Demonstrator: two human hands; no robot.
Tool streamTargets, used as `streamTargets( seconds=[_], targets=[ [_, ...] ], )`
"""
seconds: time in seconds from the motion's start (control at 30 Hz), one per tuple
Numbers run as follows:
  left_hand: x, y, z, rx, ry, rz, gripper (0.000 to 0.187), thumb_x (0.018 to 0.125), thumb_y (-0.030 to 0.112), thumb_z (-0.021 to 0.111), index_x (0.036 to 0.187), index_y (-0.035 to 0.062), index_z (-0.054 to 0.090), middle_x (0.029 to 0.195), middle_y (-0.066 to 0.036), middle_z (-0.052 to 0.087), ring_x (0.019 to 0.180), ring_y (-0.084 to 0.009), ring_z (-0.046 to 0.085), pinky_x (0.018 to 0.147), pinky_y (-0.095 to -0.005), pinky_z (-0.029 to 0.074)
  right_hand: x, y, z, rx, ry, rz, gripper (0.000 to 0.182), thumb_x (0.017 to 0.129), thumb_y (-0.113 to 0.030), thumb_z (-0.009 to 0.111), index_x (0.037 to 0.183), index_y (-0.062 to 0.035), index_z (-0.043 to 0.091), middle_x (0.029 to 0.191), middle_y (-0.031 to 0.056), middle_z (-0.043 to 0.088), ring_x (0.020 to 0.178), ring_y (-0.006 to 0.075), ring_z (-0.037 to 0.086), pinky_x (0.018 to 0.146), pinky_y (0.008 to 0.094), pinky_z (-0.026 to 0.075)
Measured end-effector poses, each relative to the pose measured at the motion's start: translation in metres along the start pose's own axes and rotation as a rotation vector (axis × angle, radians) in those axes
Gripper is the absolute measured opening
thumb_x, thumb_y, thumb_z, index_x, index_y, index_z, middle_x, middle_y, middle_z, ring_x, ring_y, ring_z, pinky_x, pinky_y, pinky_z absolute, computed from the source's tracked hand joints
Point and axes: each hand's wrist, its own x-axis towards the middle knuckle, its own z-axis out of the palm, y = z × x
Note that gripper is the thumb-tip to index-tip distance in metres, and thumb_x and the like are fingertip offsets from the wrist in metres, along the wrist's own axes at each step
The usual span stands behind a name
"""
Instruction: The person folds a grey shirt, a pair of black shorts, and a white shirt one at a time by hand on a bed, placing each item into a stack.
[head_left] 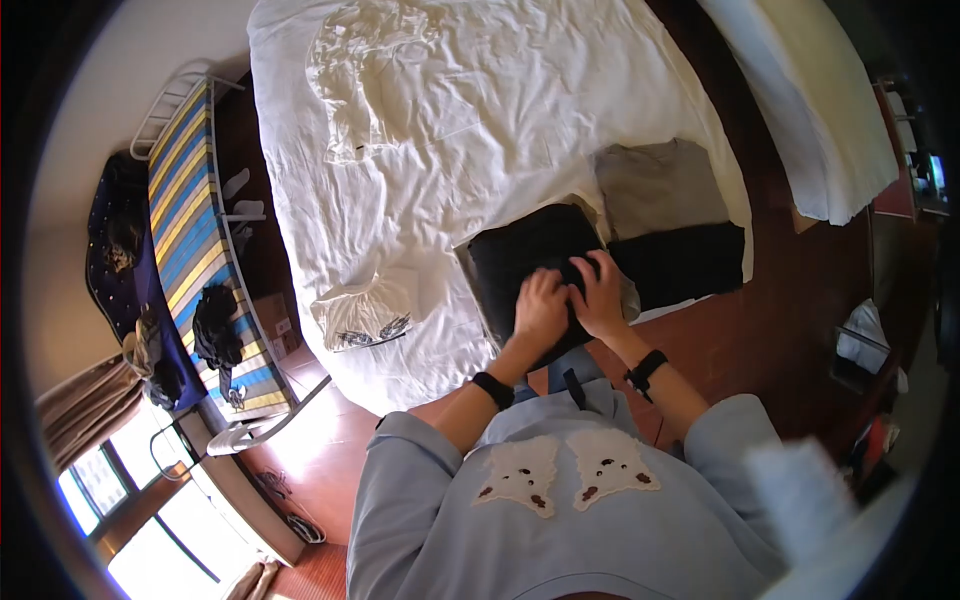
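A folded black garment [515, 245] lies near the front edge of the white-covered bed, on top of paler cloth that shows around its edges. Both hands are on it. My left hand [541, 308] has its fingers bunched and curled against the black cloth. Just beside it, my right hand [598, 300] rests on the right part of the garment, fingers bent and its thumb apart from them. To the right lie a folded grey-brown top [663, 190] and a black folded cloth [685, 262], the two touching.
A folded white garment with a dark print [365, 308] lies on the bed [450, 180] to the left. Farther back is a crumpled white garment [360, 80]. A striped narrow bed [190, 200] with black clothing [215, 325] stands at the left.
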Motion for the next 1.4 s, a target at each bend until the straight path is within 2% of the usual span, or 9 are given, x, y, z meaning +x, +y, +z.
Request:
streamTargets(
  seconds=[0.13, 0.27, 0.53, 0.63, 0.73, 0.83, 1.07, 1.27, 1.4],
  targets=[
    [0.024, -0.054, -0.03, 0.388, -0.113, -0.047, 0.052, 0.068, 0.02, 0.054, 0.117, 0.0121, 0.039, 0.122, -0.01, 0.035, 0.115, -0.0272, 0.03, 0.094, -0.0428, 0.023, 0.022, -0.017, 0.019, 0.007, -0.281, -0.319, 0.053, 0.065, -0.024, 0.061, 0.112, -0.0112, 0.041, 0.116, 0.0166, 0.032, 0.112, 0.0355, 0.026, 0.094, 0.0473, 0.02],
    [0.022, -0.105, -0.026, 0.342, -0.208, -0.109, 0.053, 0.077, 0.03, 0.048, 0.125, 0.0196, 0.029, 0.129, -0.008, 0.028, 0.117, -0.0259, 0.029, 0.095, -0.0447, 0.021, 0.019, -0.022, 0.056, -0.14, -0.463, -0.3, 0.061, 0.068, -0.038, 0.055, 0.123, -0.0241, 0.033, 0.131, 0.0162, 0.017, 0.118, 0.0412, 0.016, 0.091, 0.0568, 0.015],
    [0.032, -0.199, 0.003, 0.256, -0.214, -0.138, 0.056, 0.078, 0.031, 0.047, 0.127, 0.0181, 0.024, 0.128, -0.01, 0.028, 0.116, -0.0286, 0.029, 0.095, -0.0451, 0.021, 0.005, 0.012, 0.121, -0.11, -0.666, -0.214, 0.056, 0.071, -0.043, 0.049, 0.123, -0.0379, 0.028, 0.133, 0.0153, 0.012, 0.117, 0.0452, 0.014, 0.087, 0.0634, 0.013],
    [0.078, -0.278, -0.036, 0.323, 0.053, -0.311, 0.05, 0.075, 0.025, 0.053, 0.121, 0.0156, 0.037, 0.122, -0.014, 0.033, 0.111, -0.0292, 0.033, 0.092, -0.0431, 0.025, -0.008, 0.027, 0.133, -0.106, -0.749, -0.197, 0.054, 0.072, -0.045, 0.047, 0.122, -0.0421, 0.027, 0.132, 0.0143, 0.015, 0.116, 0.0465, 0.017, 0.086, 0.0642, 0.014],
    [0.131, -0.378, -0.068, 0.482, 0.135, -0.429, 0.039, 0.079, 0.033, 0.046, 0.117, 0.0269, 0.042, 0.126, -0.014, 0.03, 0.114, -0.0315, 0.028, 0.094, -0.0426, 0.022, -0.02, 0.029, 0.14, -0.072, -0.786, -0.176, 0.053, 0.072, -0.047, 0.046, 0.121, -0.0442, 0.027, 0.132, 0.0136, 0.017, 0.115, 0.047, 0.019, 0.086, 0.0642, 0.015],
    [0.164, -0.464, -0.06, -0.11, -0.027, -0.641, 0.039, 0.083, 0.033, 0.039, 0.12, 0.0214, 0.04, 0.125, -0.014, 0.034, 0.119, -0.0296, 0.023, 0.098, -0.0383, 0.014, -0.018, 0.033, 0.139, -0.117, -0.844, -0.164, 0.053, 0.072, -0.049, 0.044, 0.121, -0.0454, 0.025, 0.132, 0.0127, 0.019, 0.114, 0.0466, 0.021, 0.086, 0.0638, 0.017],
    [0.176, -0.382, -0.078, -1.241, 0.733, -0.521, 0.04, 0.079, -0.001, 0.039, 0.119, -0.001, 0.037, 0.122, -0.013, 0.038, 0.112, -0.0172, 0.036, 0.095, -0.0245, 0.025, -0.023, 0.034, 0.14, -0.131, -0.838, -0.162, 0.053, 0.072, -0.047, 0.045, 0.121, -0.0442, 0.026, 0.131, 0.0119, 0.02, 0.114, 0.0449, 0.022, 0.087, 0.0625, 0.018],
    [0.178, -0.267, -0.184, -0.47, 0.575, -0.337, 0.026, 0.077, -0.008, 0.037, 0.096, -0.004, 0.054, 0.091, -0.012, 0.058, 0.085, -0.0151, 0.054, 0.077, -0.0253, 0.04, -0.019, 0.026, 0.134, -0.102, -0.636, -0.181, 0.054, 0.07, -0.044, 0.048, 0.121, -0.0431, 0.029, 0.131, 0.0112, 0.02, 0.115, 0.042, 0.024, 0.088, 0.0612, 0.017],
    [0.162, -0.345, -0.151, 0.032, 0.28, -0.285, 0.032, 0.071, 0.004, 0.051, 0.102, 0.009, 0.054, 0.106, -0.019, 0.049, 0.097, -0.03, 0.049, 0.079, -0.0317, 0.041, -0.022, 0.022, 0.133, -0.126, -0.535, -0.194, 0.054, 0.07, -0.044, 0.048, 0.121, -0.043, 0.029, 0.132, 0.0101, 0.02, 0.117, 0.0402, 0.022, 0.089, 0.0597, 0.017]
  ],
)
